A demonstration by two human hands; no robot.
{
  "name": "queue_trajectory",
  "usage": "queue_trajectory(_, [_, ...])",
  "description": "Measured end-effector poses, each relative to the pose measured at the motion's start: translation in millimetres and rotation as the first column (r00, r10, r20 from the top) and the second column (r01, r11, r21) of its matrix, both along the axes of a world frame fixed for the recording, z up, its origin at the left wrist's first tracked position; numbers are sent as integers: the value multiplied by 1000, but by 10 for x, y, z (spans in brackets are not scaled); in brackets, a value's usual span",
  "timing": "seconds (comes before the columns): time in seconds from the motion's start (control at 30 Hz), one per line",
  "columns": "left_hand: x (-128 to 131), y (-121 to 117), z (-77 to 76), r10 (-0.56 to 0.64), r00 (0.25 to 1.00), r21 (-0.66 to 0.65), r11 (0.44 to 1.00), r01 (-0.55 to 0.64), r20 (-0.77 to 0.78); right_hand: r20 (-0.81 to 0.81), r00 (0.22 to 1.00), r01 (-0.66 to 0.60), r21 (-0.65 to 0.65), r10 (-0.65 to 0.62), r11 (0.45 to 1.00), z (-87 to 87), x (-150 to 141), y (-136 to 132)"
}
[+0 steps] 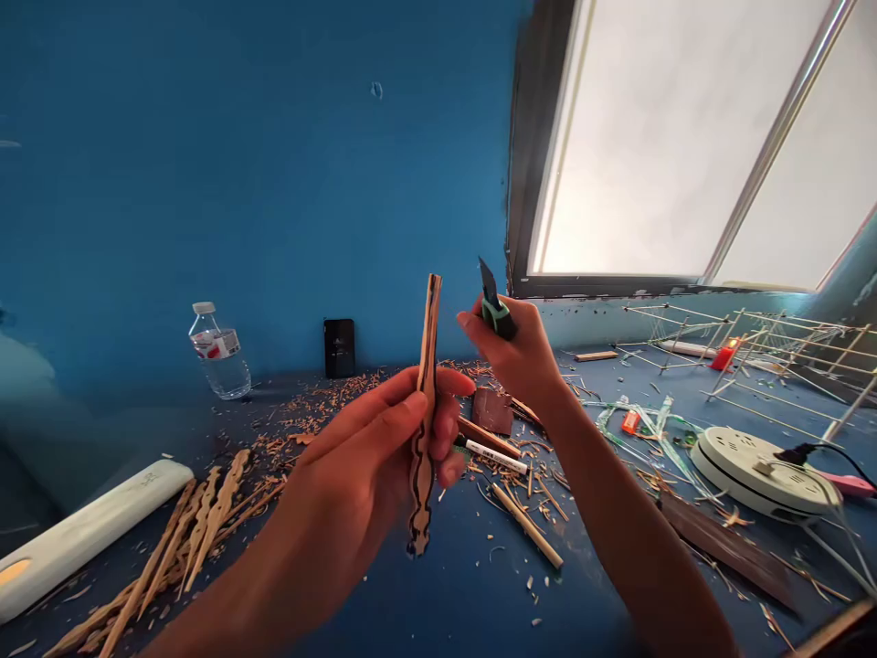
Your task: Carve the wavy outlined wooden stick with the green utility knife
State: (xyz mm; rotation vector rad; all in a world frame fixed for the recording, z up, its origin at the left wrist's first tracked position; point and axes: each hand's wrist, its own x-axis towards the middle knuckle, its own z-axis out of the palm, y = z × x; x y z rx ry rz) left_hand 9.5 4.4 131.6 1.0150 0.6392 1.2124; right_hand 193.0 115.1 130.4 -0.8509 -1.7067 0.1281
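Observation:
My left hand (384,448) is closed round a thin carved wooden strip (425,402) with wavy dark-marked edges, held upright above the blue table (452,594). My right hand (517,352) is closed on a green-handled utility knife (494,306), its dark blade pointing up, just right of the strip's top. The blade and the strip are apart.
Several similar carved strips (198,525) and wood shavings lie at the left. A white marker (497,455), sticks, a brown block (491,409), a water bottle (219,352), a black box (339,347), a round power strip (760,461), a stick frame (746,338) and a white bar (82,535) surround them.

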Motion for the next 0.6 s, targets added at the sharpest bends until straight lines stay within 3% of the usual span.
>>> queue_trajectory(0.13, [-25, -30, 3, -38, 999, -15, 999, 38, -20, 44, 998, -46, 165, 40, 985, -44, 82, -394])
queue_trajectory(0.27, [-90, -126, -6, -133, 990, -27, 991, 131, -52, 100, 995, -18, 307, -14, 951, -29, 123, -580])
queue_trajectory(0.4, [-143, -195, 14, -241, 968, -25, 970, 240, -68, 189, 979, 0, 388, -80, 922, -24, 114, -646])
queue_trajectory(0.6, [-81, -175, -54, -160, 985, 3, 987, 160, -70, 241, 955, 68, 383, -171, 921, -110, 58, -585])
